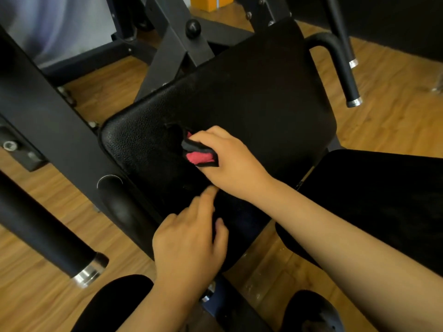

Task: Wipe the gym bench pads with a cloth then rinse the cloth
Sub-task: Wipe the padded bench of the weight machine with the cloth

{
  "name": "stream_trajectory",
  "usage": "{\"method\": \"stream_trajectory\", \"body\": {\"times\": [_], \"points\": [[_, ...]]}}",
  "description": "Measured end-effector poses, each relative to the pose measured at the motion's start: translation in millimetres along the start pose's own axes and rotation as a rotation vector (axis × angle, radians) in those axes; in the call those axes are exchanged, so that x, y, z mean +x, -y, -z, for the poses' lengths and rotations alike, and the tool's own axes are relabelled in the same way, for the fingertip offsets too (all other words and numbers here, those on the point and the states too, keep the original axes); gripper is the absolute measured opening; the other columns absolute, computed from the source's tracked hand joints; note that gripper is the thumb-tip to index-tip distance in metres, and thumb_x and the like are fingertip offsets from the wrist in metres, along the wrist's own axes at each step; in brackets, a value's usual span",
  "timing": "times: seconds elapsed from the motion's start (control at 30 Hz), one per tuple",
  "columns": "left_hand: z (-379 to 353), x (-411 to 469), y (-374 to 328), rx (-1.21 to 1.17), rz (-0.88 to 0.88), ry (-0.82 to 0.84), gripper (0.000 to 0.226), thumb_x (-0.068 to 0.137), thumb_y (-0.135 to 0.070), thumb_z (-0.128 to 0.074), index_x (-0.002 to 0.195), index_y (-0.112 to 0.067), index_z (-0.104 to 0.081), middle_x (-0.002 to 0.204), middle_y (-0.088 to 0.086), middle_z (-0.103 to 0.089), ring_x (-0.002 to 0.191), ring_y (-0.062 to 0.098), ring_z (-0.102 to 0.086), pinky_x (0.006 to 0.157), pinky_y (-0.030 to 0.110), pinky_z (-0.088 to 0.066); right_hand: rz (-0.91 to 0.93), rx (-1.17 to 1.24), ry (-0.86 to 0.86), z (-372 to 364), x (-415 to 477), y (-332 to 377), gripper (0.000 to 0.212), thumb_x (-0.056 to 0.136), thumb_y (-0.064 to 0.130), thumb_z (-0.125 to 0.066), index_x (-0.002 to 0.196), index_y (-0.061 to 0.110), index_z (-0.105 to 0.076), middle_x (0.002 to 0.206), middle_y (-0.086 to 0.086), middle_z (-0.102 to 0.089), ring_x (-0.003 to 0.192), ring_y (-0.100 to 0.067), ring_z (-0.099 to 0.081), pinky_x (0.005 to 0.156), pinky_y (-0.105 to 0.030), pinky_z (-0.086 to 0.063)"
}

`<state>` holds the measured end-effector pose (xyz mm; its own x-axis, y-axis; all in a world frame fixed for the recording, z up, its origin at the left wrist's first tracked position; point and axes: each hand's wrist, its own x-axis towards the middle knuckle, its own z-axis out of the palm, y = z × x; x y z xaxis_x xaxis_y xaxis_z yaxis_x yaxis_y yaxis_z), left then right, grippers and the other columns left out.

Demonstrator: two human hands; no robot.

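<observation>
A black textured bench pad [251,92] fills the middle of the head view, tilted from lower left to upper right. My right hand [230,161] grips a bunched black and pink cloth [199,154] and holds it down on the pad's left half. My left hand [191,238] hovers just below, over the pad's near edge, with the index finger stretched toward the right wrist and the other fingers loosely bent; it holds nothing. A second black pad [383,200] lies at the right, under my right forearm.
Dark steel frame beams [43,111] cross the left side. A padded roller with a chrome end cap [88,271] juts out at lower left, and a curved handle [345,73] with a chrome tip stands at upper right. Wooden floor [395,116] surrounds the machine.
</observation>
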<state>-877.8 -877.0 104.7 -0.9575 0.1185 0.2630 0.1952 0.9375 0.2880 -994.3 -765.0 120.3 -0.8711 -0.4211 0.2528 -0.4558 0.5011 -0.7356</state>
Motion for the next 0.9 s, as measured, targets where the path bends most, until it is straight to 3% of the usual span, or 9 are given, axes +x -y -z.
{"method": "stream_trajectory", "body": {"times": [0.1,0.17,0.23,0.33,0.5,0.57,0.67,0.8,0.9], "points": [[13,19,-12,-0.301,0.256,-0.041,0.057,0.086,-0.037,-0.055,0.137,-0.034,-0.029,0.112,-0.022,-0.053,0.08,-0.003,-0.059,0.056,0.02,-0.042,-0.025,0.017,-0.024,11,-7,-2,0.036,0.081,0.011,-0.063,0.115,0.024,-0.061,0.104,0.007,-0.052,0.093,-0.013,-0.059,0.083,-0.041,-0.05],[13,31,-8,-0.467,0.322,-0.101,0.064,0.086,-0.035,-0.058,0.14,-0.035,-0.024,0.121,-0.022,-0.047,0.089,-0.003,-0.057,0.065,0.024,-0.044,-0.042,0.007,-0.038,19,-10,-3,0.033,0.082,0.013,-0.065,0.113,0.024,-0.062,0.101,0.008,-0.051,0.092,-0.01,-0.058,0.083,-0.037,-0.05],[18,44,0,-0.58,0.322,-0.15,0.064,0.088,-0.03,-0.06,0.143,-0.03,-0.025,0.125,-0.018,-0.046,0.093,-0.002,-0.058,0.071,0.024,-0.049,-0.059,0.0,-0.044,27,-13,-3,0.031,0.084,0.016,-0.067,0.113,0.024,-0.062,0.099,0.009,-0.051,0.091,-0.005,-0.057,0.082,-0.029,-0.049],[29,59,4,-0.712,0.306,-0.107,0.052,0.093,-0.027,-0.057,0.14,-0.026,-0.035,0.123,-0.015,-0.049,0.09,-0.01,-0.057,0.071,0.01,-0.047,-0.072,-0.005,-0.045,38,-17,3,0.029,0.086,0.018,-0.067,0.114,0.024,-0.062,0.1,0.009,-0.052,0.091,-0.002,-0.056,0.081,-0.025,-0.048],[44,80,-6,-0.967,0.337,0.027,0.031,0.094,-0.038,-0.053,0.123,-0.031,-0.046,0.115,-0.007,-0.062,0.09,0.003,-0.066,0.083,0.033,-0.056,-0.063,-0.013,-0.075,53,-11,26,0.036,0.083,0.013,-0.067,0.117,0.023,-0.06,0.106,0.008,-0.051,0.094,-0.002,-0.056,0.082,-0.021,-0.048],[50,88,-13,-1.081,0.354,0.089,0.026,0.094,-0.037,-0.053,0.119,-0.031,-0.049,0.111,-0.004,-0.065,0.092,0.006,-0.068,0.081,0.033,-0.058,-0.066,-0.017,-0.078,58,-8,35,0.039,0.082,0.013,-0.066,0.119,0.023,-0.059,0.108,0.008,-0.049,0.095,-0.002,-0.055,0.082,-0.02,-0.049],[54,98,-19,-1.068,0.317,0.099,0.022,0.096,-0.035,-0.053,0.117,-0.028,-0.053,0.105,-0.006,-0.066,0.094,0.001,-0.066,0.078,0.027,-0.057,-0.071,-0.055,-0.049,62,-5,44,0.043,0.084,0.018,-0.066,0.125,0.022,-0.056,0.115,0.006,-0.047,0.101,-0.007,-0.055,0.086,-0.028,-0.052],[60,117,-30,-0.956,0.31,0.071,0.014,0.099,-0.031,-0.049,0.111,-0.025,-0.053,0.089,-0.008,-0.064,0.076,-0.01,-0.06,0.065,0.009,-0.044,-0.107,-0.089,-0.045,74,0,52,0.044,0.087,0.026,-0.066,0.128,0.021,-0.053,0.119,0.005,-0.047,0.103,-0.008,-0.056,0.089,-0.03,-0.051],[74,130,-45,-0.941,0.336,0.077,0.014,0.1,-0.026,-0.046,0.111,-0.02,-0.053,0.087,-0.007,-0.061,0.072,-0.011,-0.058,0.057,0.004,-0.04,-0.148,-0.117,-0.075,92,1,65,0.048,0.085,0.024,-0.067,0.13,0.02,-0.051,0.122,0.003,-0.046,0.106,-0.01,-0.054,0.091,-0.028,-0.049]]}}
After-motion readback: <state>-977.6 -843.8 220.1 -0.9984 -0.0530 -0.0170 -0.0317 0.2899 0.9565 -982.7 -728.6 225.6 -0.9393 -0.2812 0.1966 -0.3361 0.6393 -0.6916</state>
